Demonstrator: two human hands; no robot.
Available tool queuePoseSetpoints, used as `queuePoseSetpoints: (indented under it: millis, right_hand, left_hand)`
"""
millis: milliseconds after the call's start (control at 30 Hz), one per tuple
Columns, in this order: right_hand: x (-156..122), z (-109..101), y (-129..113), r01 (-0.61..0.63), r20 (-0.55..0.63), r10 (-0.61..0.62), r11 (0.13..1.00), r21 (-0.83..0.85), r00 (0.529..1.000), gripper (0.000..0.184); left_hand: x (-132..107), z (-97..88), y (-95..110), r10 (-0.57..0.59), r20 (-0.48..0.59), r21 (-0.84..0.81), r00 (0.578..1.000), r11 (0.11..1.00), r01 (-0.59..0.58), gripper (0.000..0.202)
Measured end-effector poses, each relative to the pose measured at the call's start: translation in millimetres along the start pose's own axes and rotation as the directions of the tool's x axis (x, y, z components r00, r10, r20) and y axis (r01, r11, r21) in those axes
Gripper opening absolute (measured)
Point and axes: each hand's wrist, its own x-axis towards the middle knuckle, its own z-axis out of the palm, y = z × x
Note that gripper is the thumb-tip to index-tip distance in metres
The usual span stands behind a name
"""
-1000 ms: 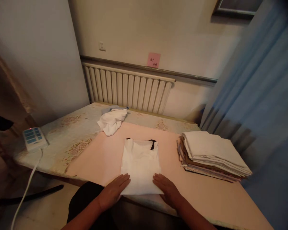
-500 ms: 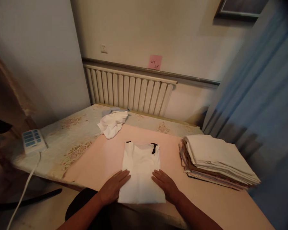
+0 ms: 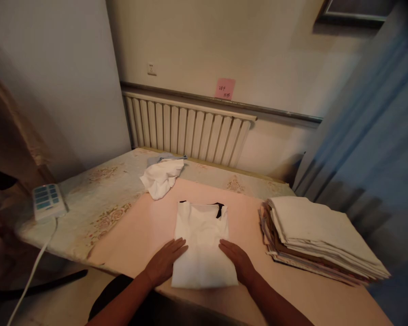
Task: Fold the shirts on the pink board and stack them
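A white folded garment [image 3: 204, 253], probably a shirt, lies flat in front of me, with black trim showing at its far corners. My left hand [image 3: 166, 260] rests along its left edge, fingers stretched out and the tips on the fabric. On the opposite edge lies my right hand [image 3: 237, 260], its fingers also extended flat over the cloth. Neither hand grips anything. Under the garment spreads a pink cloth [image 3: 132, 240].
A stack of folded fabrics [image 3: 323, 226] sits at the right, white on top. Beyond the garment is a crumpled white cloth [image 3: 161, 179]. A power strip [image 3: 48, 201] with a cord is on the table's left end. A radiator [image 3: 187, 127] and blue curtain [image 3: 367, 136] border the table.
Both hands have slid slightly away from me along the garment's sides, fingers still flat. The view has shifted a little, and the garment lies in nearly the same place.
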Motion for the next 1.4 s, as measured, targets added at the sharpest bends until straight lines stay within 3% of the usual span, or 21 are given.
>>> queuePoseSetpoints:
  millis: [267,533,767,933,1067,1167,1267,1300,1400]
  right_hand:
    - [3,-10,-10,0.171,-0.039,-0.171,0.985,0.007,0.985,0.039]
    - [19,-7,8,0.218,0.117,-0.217,0.976,0.003,0.969,0.048]
    - [13,-4,1,0.049,0.117,-0.062,0.993,0.103,0.991,0.042]
    - [3,-37,-29,-0.191,0.23,0.125,0.937,0.293,0.965,0.036]
    - [-3,-73,-62,-0.461,0.387,0.292,0.749,0.476,0.874,0.03]
    - [-4,-81,-68,-0.591,0.488,0.347,0.594,0.546,0.801,0.024]
    - [5,-68,-55,-0.697,0.526,0.459,0.432,0.572,0.716,0.023]
    - [9,-60,-49,-0.737,0.511,0.543,0.378,0.56,0.667,0.023]
    - [21,-35,-29,-0.829,0.409,0.767,0.274,0.487,0.494,0.027]
  left_hand:
    - [-1,-3.8,-4,0.055,-0.009,-0.001,0.998,0.998,-0.055,0.058]
    - [11,-10.3,-10,0.056,0.095,-0.035,0.994,0.998,-0.053,0.058]
    - [6,-5.1,-12,-0.001,0.028,-0.098,1.0,0.995,0.004,0.05]
    - [-5,-24.5,7,-0.084,0.13,-0.253,0.988,0.961,0.115,0.041]
    - [-10,-48.4,39,-0.17,0.272,-0.421,0.947,0.864,0.276,0.03]
    - [-2,-58.2,54,-0.239,0.403,-0.511,0.883,0.742,0.434,0.025]
    - [24,-55.5,53,-0.46,0.467,-0.439,0.755,0.62,0.65,0.023]
    - [36,-52.1,49,-0.559,0.479,-0.364,0.677,0.575,0.733,0.021]
    - [68,-38.4,32,-0.666,0.459,-0.263,0.589,0.531,0.806,0.028]
